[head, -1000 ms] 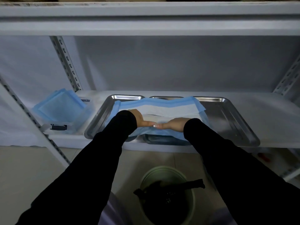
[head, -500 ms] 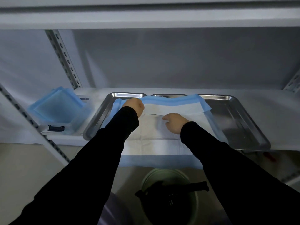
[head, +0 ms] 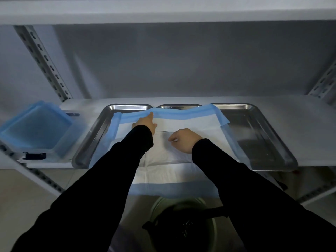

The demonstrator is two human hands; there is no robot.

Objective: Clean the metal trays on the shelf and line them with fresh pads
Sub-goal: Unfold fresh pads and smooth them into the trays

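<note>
Spreading limp, light pad [head: 181,122] over trays [head: 263,135]: left hand [head: 145,122] flat at far hem, right hand [head: 183,139] pinching its middle; grip hems.

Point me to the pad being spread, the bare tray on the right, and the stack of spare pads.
pad [head: 190,122]: head view, on its white middle near the far blue border.
right tray [head: 254,131]: head view, on its bare metal floor.
spare pads [head: 36,128]: head view, on the top blue sheet.

Two metal trays [head: 254,139] are set side by side on the shelf [head: 309,124]; blue pads [head: 36,128] are stacked at its left edge.
</note>
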